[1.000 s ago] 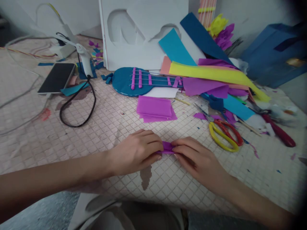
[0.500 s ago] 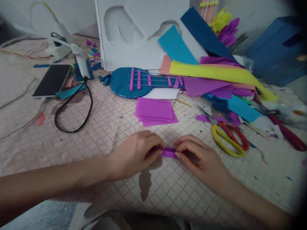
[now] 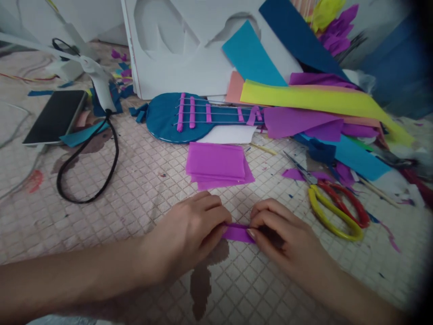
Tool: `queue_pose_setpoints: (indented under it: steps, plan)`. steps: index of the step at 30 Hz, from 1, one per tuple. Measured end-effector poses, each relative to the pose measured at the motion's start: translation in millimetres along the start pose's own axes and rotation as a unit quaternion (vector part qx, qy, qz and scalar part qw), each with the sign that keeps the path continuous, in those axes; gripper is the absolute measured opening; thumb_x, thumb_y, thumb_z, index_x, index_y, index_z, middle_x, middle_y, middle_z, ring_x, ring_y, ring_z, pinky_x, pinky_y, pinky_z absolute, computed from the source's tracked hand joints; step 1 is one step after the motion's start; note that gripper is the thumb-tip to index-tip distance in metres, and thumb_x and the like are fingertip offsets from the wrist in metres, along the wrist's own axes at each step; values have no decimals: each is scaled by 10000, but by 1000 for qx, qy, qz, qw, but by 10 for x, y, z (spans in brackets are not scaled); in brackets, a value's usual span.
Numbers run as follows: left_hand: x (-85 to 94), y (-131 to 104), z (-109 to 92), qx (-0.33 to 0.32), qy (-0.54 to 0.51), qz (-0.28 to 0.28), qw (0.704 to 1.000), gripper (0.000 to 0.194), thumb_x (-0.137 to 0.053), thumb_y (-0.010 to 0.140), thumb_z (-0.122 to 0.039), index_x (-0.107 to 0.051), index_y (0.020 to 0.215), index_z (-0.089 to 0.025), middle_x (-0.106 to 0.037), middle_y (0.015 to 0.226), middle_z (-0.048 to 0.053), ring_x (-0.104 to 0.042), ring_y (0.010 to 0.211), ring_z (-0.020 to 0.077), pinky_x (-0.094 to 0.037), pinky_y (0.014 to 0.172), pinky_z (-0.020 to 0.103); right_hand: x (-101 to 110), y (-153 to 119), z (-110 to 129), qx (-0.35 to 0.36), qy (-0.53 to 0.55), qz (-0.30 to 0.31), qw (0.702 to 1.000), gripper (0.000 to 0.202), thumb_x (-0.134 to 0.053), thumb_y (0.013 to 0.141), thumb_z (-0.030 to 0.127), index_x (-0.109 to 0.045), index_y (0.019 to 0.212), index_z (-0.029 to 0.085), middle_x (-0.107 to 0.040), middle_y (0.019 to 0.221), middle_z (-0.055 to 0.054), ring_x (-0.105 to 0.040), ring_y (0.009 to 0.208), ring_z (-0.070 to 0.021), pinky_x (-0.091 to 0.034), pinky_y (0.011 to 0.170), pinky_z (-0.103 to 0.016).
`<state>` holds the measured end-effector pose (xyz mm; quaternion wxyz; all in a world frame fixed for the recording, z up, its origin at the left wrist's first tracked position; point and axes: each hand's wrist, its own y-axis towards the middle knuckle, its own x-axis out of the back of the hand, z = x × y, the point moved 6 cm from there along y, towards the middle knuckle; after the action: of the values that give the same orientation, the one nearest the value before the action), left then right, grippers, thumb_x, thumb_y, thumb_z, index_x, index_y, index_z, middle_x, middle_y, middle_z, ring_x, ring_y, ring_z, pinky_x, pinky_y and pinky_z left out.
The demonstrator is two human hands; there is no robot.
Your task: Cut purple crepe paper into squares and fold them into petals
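Observation:
A small folded piece of purple paper (image 3: pixel 238 234) is stretched between my two hands, just above or on the quilted cloth. My left hand (image 3: pixel 199 230) pinches its left end between thumb and fingers. At the right end, my right hand (image 3: pixel 287 234) grips it the same way, thumb in front. Parts of the paper are hidden under the fingertips. Beyond my hands lies a stack of purple paper pieces (image 3: pixel 216 162). Behind that stack rests a blue guitar-shaped paper craft (image 3: pixel 165 117) with pink bars and thin strings.
Scissors (image 3: pixel 334 210) with yellow and red handles lie at the right. Crepe paper strips (image 3: pixel 304 99) are heaped behind them. A phone (image 3: pixel 56 117) and a white device with a black cord loop (image 3: pixel 101 90) sit at left. A white moulded board (image 3: pixel 192 49) stands at the back.
The view has come closer and tilted slightly. Both hands still pinch the purple paper, whose front flap now shows a little wider.

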<state>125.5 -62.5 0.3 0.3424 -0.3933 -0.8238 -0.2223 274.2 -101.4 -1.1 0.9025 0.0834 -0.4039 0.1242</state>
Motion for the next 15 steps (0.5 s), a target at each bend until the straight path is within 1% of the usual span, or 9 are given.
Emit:
queue_pose_setpoints:
  steps: [6, 10, 15]
  plan:
    - [17, 25, -32, 3, 5, 14, 1000, 201, -464, 922, -171, -618, 794, -150, -547, 809, 35, -486, 761, 160, -448, 676, 284, -33, 0, -26, 6, -15, 36, 999, 117, -486, 867, 120, -525, 800, 208, -524, 862, -23, -545, 719, -130, -468, 556, -237]
    - [14, 45, -54, 11, 7, 35, 999, 196, -485, 910, -159, -599, 750, -152, -540, 808, 33, -471, 756, 159, -442, 664, 281, -59, -16, -60, 7, -15, 64, 998, 98, -507, 853, 124, -528, 852, 220, -529, 909, -24, -565, 763, -136, -506, 627, -256]
    - [3, 86, -90, 3, 32, 45, 998, 220, -466, 922, -153, -580, 734, -149, -539, 786, 37, -471, 765, 171, -442, 668, 296, -102, -15, -71, -9, -10, 75, 997, 104, -463, 897, 137, -515, 851, 214, -502, 914, -21, -556, 784, -134, -497, 672, -284]
